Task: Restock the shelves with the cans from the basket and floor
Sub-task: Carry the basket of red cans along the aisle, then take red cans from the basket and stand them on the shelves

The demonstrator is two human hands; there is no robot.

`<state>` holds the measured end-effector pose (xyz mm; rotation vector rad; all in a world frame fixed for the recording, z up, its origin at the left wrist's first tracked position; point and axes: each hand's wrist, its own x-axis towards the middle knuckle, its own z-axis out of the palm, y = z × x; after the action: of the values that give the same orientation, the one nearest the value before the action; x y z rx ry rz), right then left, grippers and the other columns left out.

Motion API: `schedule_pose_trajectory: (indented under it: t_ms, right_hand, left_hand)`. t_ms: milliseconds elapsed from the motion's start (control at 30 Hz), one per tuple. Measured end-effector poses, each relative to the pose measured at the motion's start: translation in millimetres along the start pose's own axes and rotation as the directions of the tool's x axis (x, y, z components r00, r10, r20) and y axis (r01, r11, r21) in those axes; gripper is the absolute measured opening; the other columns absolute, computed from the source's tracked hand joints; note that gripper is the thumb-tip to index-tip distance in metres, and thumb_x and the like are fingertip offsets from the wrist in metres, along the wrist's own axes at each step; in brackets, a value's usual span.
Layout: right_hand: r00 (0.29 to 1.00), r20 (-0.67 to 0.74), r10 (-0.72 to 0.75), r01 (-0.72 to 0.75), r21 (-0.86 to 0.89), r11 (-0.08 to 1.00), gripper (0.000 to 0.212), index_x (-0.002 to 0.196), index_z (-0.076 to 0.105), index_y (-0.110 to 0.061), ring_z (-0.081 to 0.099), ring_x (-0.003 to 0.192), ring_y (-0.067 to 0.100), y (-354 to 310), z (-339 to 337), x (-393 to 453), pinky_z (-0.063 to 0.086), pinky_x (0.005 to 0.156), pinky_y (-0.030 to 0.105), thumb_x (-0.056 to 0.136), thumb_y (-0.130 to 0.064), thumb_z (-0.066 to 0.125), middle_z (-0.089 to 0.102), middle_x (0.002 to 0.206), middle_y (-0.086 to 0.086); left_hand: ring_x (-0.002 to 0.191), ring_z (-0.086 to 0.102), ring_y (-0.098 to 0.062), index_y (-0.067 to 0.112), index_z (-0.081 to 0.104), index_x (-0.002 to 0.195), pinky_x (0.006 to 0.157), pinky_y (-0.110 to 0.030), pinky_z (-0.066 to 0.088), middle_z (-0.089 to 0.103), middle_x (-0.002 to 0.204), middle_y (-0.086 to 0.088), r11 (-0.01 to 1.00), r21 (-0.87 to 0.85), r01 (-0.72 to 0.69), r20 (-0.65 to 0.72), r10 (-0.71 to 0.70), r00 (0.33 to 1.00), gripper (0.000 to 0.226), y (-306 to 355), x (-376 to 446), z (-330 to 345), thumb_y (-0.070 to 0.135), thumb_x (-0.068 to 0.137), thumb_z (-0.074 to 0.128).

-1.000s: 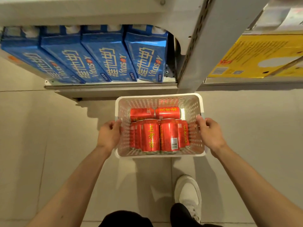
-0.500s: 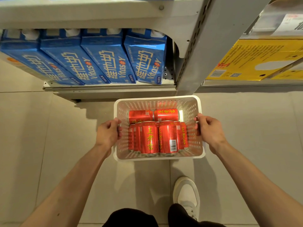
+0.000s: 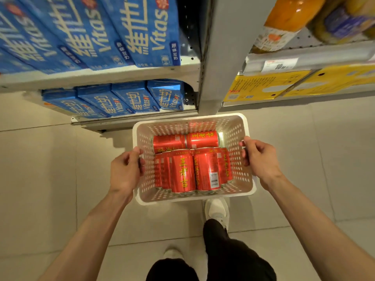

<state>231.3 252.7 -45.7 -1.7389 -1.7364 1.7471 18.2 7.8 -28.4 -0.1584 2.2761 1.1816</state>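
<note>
A white perforated plastic basket (image 3: 239,175) hangs in the air in front of me, above the tiled floor. Several red cans (image 3: 182,171) with yellow characters lie on their sides inside it; two of them lie crosswise at the far end. My left hand (image 3: 125,171) grips the basket's left rim, thumb over the edge. My right hand (image 3: 259,159) grips the right rim the same way. No cans on the floor are in view.
Grey metal shelves (image 3: 101,77) stand ahead, with blue Vitasoy cartons (image 3: 129,98) on two levels at the left. A shelf upright (image 3: 219,57) divides them from yellow boxes (image 3: 267,86) and orange bottles (image 3: 288,19) at the right. My shoes and dark trousers (image 3: 223,250) are below the basket.
The basket has risen with both hands still on its rims. The view has tilted up, so a higher shelf of blue cartons and bottles now shows.
</note>
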Motion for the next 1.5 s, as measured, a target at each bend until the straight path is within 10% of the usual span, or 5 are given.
schedule_pose_trajectory:
  t_ms: [200,733,1500]
  right_hand:
    - [0.999,-0.044,0.017,-0.014,0.071,0.997,0.049,0.079,0.067,0.003,0.056,0.046,0.008,-98,-68,-120,0.051,0.046,0.021,0.106,-0.036,0.056,0.064,0.057,-0.002]
    - [0.952,-0.307,0.021,0.091,0.348,0.933,0.048,0.061,0.066,-0.019,0.051,0.035,0.004,-267,-237,-388,0.043,0.038,0.019,0.105,-0.037,0.058,0.059,0.046,-0.006]
    - [0.711,-0.665,0.227,0.223,0.520,0.825,0.034,0.081,0.075,-0.008,0.045,0.044,0.009,-264,-645,-387,0.041,0.053,0.031,0.102,-0.030,0.061,0.056,0.053,-0.006]
  left_hand:
    - [0.040,0.048,0.001,0.004,0.069,0.077,0.041,-0.012,0.040,0.060,0.062,-0.008,0.992,0.060,-0.111,0.037,0.109,0.993,0.041,115,-108,-74,0.031,0.104,0.057]
    - [0.037,0.051,-0.001,0.009,0.069,0.073,0.041,-0.018,0.044,0.061,0.045,0.007,0.946,-0.031,-0.322,0.255,0.319,0.913,0.040,353,-326,-174,0.033,0.103,0.059]
    - [0.036,0.046,-0.003,-0.001,0.072,0.083,0.039,-0.018,0.041,0.057,0.049,0.005,0.877,-0.100,-0.469,0.636,0.419,0.648,0.033,595,-568,178,0.019,0.104,0.058]
